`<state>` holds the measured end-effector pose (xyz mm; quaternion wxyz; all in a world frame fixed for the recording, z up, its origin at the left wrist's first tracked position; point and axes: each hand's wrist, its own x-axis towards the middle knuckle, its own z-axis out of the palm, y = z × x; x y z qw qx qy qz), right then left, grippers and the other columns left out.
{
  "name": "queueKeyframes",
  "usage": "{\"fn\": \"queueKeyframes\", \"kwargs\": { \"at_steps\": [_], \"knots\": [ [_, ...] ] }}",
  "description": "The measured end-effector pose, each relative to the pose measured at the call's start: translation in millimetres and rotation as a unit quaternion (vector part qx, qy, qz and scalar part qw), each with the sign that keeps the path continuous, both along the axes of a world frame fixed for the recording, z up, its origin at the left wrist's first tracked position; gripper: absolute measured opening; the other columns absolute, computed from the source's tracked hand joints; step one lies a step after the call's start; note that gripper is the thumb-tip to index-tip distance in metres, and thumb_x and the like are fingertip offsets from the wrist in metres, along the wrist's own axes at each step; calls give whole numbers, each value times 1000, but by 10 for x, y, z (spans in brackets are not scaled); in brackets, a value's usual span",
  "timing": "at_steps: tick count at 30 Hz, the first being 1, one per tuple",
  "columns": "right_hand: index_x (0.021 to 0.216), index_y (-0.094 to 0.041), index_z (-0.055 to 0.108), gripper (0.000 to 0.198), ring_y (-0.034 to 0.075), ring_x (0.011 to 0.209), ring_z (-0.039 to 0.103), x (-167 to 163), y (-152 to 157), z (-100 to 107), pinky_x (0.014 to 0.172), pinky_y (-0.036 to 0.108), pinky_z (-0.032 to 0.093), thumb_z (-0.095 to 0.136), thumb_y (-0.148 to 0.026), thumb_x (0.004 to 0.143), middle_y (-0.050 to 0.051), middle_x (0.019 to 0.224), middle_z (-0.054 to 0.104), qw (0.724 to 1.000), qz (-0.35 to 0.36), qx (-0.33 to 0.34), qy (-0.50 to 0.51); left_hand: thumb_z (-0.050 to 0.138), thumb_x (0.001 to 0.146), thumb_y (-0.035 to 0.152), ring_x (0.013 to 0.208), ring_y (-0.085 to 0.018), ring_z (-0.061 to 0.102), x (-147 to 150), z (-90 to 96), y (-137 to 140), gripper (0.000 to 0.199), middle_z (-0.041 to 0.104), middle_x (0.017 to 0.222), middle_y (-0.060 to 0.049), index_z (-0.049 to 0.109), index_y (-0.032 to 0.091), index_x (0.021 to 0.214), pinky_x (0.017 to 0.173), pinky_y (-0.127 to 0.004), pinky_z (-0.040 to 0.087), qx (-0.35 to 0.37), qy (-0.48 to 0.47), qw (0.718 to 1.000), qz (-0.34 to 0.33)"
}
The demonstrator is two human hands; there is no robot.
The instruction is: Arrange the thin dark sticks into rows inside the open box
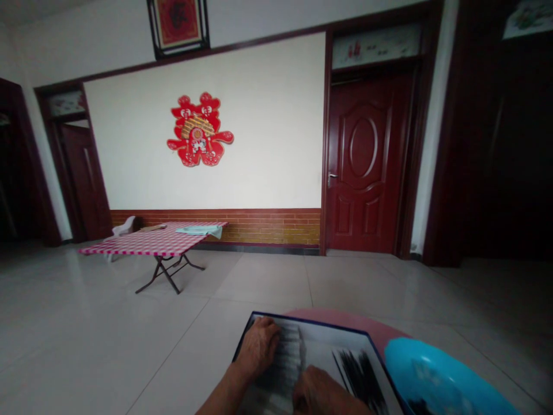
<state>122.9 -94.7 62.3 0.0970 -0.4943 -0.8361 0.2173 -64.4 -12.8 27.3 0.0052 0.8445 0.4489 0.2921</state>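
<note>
A shallow white box [332, 332] with a dark blue rim lies in front of me. Down its left side runs a row of greyish, plastic-looking strips or packets [288, 351]; their exact kind is unclear. My left hand [260, 344] rests on the far left end of this row, fingers curled down against it. Closer to me, my right hand [317, 391] is closed at the row's right edge, its fingertips hidden. A bundle of thin black sticks [360, 374] lies in the box's right part, beside my right hand.
A blue plastic basin [436, 369] with dark contents stands right of the box. Beneath them shows a pink round surface [345, 317]. Farther off on the tiled floor are a folding table [151, 239] with a checked cloth and a closed red door [367, 161].
</note>
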Motion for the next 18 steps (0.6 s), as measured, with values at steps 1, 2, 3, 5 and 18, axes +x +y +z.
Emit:
{"fn": "queueKeyframes", "kwargs": {
  "at_steps": [1,2,3,5,18],
  "knots": [
    [78,-20,71,21,11,54,55,8,-21,43,48,19,33,54,-20,66,4,79,73,1000,-13,-21,-7,45,87,14,96,-21,58,1,-3,5,25,65,100,-8,68,19,93,88,-33,48,3,-5,1000,1],
    [79,-21,71,20,12,57,58,17,-39,78,48,19,34,56,-20,65,4,82,73,999,-22,-42,-16,44,88,15,95,-21,59,2,-8,12,25,65,99,-8,68,19,93,87,-33,48,5,-10,1000,4],
    [79,-22,71,20,14,61,60,27,-55,102,48,20,34,57,-21,64,4,83,73,997,-28,-60,-25,43,88,15,94,-21,59,1,-13,19,26,65,98,-9,68,19,92,86,-33,48,7,-14,1000,7],
    [82,-23,71,21,16,68,63,46,-80,111,47,20,34,59,-23,64,4,88,73,996,-40,-77,-32,41,89,14,92,-21,60,-5,-22,32,28,66,96,-9,68,19,90,85,-33,49,8,-20,1000,16],
    [63,-23,72,10,12,48,55,37,167,-371,47,22,38,66,-18,58,-4,54,65,989,-4,-86,119,42,88,15,87,-21,61,-80,158,66,28,67,87,-7,70,19,88,81,-32,49,16,-21,999,46]
  ]
}}
